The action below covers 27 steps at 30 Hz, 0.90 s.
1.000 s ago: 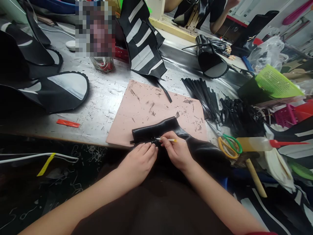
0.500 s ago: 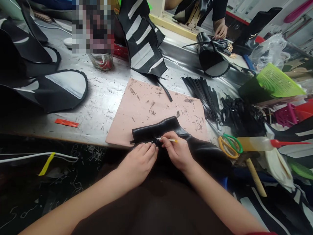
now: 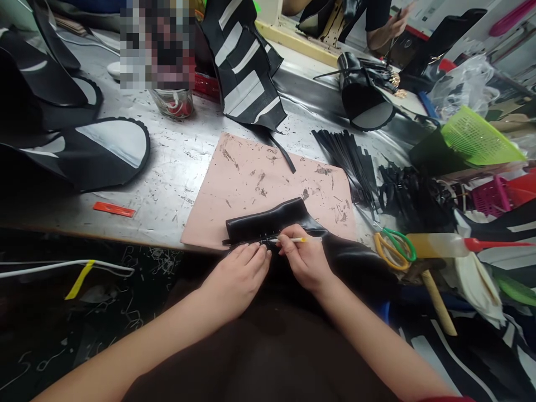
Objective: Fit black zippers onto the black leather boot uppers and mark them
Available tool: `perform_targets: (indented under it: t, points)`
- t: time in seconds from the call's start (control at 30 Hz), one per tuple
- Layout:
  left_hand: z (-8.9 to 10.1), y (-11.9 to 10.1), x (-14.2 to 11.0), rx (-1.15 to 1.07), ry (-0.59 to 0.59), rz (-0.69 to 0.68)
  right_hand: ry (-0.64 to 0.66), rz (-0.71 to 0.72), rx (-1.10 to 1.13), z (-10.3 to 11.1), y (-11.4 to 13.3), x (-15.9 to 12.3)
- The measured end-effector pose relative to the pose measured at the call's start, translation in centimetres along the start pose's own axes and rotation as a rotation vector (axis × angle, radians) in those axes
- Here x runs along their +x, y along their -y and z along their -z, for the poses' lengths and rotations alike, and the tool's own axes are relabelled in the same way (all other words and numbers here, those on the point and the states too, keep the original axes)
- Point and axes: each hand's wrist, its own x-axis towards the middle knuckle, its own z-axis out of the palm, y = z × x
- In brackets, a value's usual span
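A black leather piece lies on the near edge of a pink work mat and runs off to the right. My left hand rests on its near edge, fingers together and pressing down on the leather. My right hand pinches a thin white and yellow stick, its tip touching the leather's edge just beside my left fingertips.
Green and yellow scissors, a glue bottle with a red nozzle and a wooden hammer handle lie to the right. Black strips and cut black-and-white leather pieces cover the metal table. Another person's hand works at the far side.
My hands have hardly moved; the stick's tip has shifted slightly along the leather edge. The other person's hand at the far side has lifted from the black piece.
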Motion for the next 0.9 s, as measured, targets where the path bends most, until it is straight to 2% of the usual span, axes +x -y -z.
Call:
perform_targets:
  t: [0.27, 0.37, 0.47, 0.53, 0.57, 0.6, 0.67, 0.73, 0.77, 0.83, 0.9]
  points:
    - [-0.1, 0.0, 0.0, -0.003, -0.010, 0.001, 0.009, -0.011, 0.012, -0.3, -0.3, 0.0]
    - [0.0, 0.1, 0.2, -0.006, -0.027, -0.003, -0.017, 0.017, 0.088, 0.1, 0.7, -0.5]
    - [0.6, 0.5, 0.1, -0.083, -0.089, -0.012, -0.121, 0.133, 0.116, 2.8, 2.6, -1.3]
    - [1.2, 1.0, -0.2, -0.209, -0.171, -0.024, -0.212, 0.171, -0.020, 6.1, 3.3, -1.3]
    - [1.6, 1.3, -0.5, -0.262, -0.228, -0.004, -0.228, 0.135, -0.156, 7.9, 3.1, -0.9]
    - [1.9, 1.7, -0.8, -0.292, -0.293, 0.052, -0.215, 0.075, -0.305, 9.6, 2.5, -0.4]
    - [2.4, 2.4, -1.3, -0.285, -0.388, 0.276, -0.085, -0.108, -0.524, 12.4, 0.1, 1.1]
    - [2.7, 3.2, -1.5, -0.286, -0.358, 0.540, 0.091, -0.245, -0.632, 13.6, -3.1, 3.0]
    - [2.7, 3.5, -1.4, -0.322, -0.296, 0.638, 0.191, -0.314, -0.662, 13.5, -4.7, 3.9]
    - [2.7, 3.9, -1.0, -0.444, -0.154, 0.746, 0.270, -0.341, -0.712, 12.4, -6.9, 5.2]
    - [2.7, 4.0, -0.4, -0.579, -0.059, 0.808, 0.212, -0.248, -0.692, 10.6, -7.8, 5.9]
